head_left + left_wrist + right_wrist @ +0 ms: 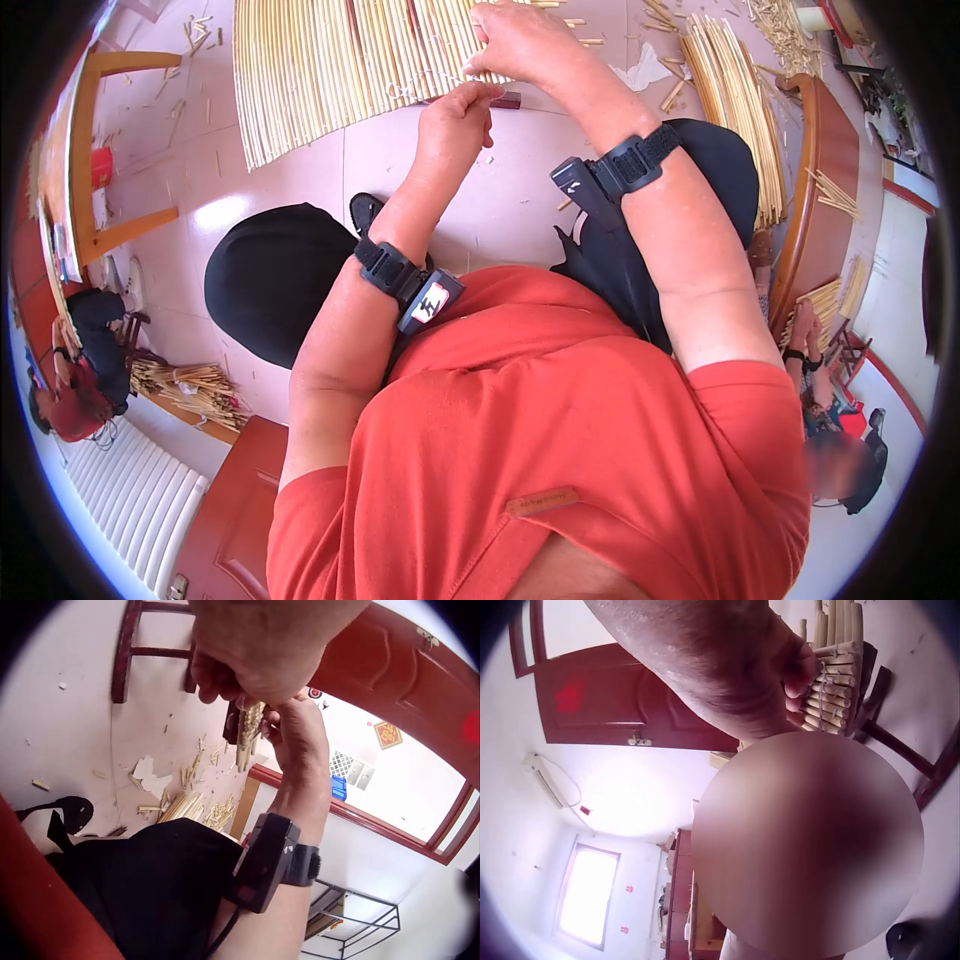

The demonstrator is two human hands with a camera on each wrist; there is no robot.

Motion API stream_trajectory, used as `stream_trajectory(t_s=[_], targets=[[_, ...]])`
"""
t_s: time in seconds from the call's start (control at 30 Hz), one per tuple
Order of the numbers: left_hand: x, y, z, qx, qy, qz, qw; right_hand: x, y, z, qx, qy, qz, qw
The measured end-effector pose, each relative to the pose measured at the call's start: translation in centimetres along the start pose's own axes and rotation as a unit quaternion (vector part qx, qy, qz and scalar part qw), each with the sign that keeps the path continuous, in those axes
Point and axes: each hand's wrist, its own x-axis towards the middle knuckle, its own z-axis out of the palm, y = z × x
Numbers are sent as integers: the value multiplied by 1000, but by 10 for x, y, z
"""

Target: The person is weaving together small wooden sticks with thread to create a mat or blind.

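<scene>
A mat of thin pale sticks [310, 70], tied with thread, spreads at the top of the head view. My left hand [455, 125] is at its near edge, fingers curled, thumb and forefinger pinching what looks like thin thread. Just beyond, my right hand [530, 45] grips the mat's right end, thumb and fingers bent around the last sticks. The left wrist view shows my left hand [262, 649] above the stick ends [249, 735] and my right hand [300, 735] beside them. Knotted thread crosses the sticks [832, 697] by the right hand's fingers in the right wrist view.
A long bundle of sticks [735, 110] lies on the floor at the right, beside a wooden bench [825, 170]. Stick scraps are scattered around. At the left stands a wooden frame [135, 230]. Two other people sit at the far left and right edges. Dark red bars support the mat.
</scene>
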Motion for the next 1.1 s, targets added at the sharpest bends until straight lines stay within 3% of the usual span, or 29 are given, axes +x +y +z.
stream_trajectory(t_s=[0.13,0.2,0.33,0.43,0.53,0.7,0.77,0.8,0.83,0.9,0.93,0.97,1.0,1.03,1.07,1.1], targets=[[-4,-9,3,43,-10,14,999,5,0,-11,-14,-21,15,1000],[-9,-10,3,26,-14,-17,999,8,-10,-21,32,-107,39,993],[-8,-1,2,-11,-17,-34,999,12,-8,-11,35,-79,0,996],[-3,2,-1,-87,30,-35,995,16,-10,-8,-18,-98,61,993],[-7,17,-3,-309,-9,-66,949,18,-12,-11,-6,-129,75,989],[-1,24,-21,-297,-65,-69,950,22,-7,-19,37,-134,54,989],[-1,40,-42,-344,-42,7,938,22,5,0,-47,-118,69,989],[3,46,-67,-378,-18,42,925,13,-2,-17,131,-45,4,990],[5,51,-94,-412,5,75,908,17,12,-6,132,-42,4,990],[-6,65,-130,-275,208,92,934,31,48,30,48,39,45,997],[-12,62,-141,-261,297,93,914,23,40,14,110,146,-15,983],[-17,57,-145,-244,384,93,885,16,28,-3,112,148,-17,982],[-20,49,-142,-243,384,97,886,9,17,-19,300,149,66,940],[-22,36,-137,-217,425,98,873,4,11,-32,474,142,146,856],[-24,22,-132,-192,465,98,859,-1,13,-40,477,160,138,853],[-26,8,-119,-89,414,101,900,-4,16,-43,477,163,137,853]])
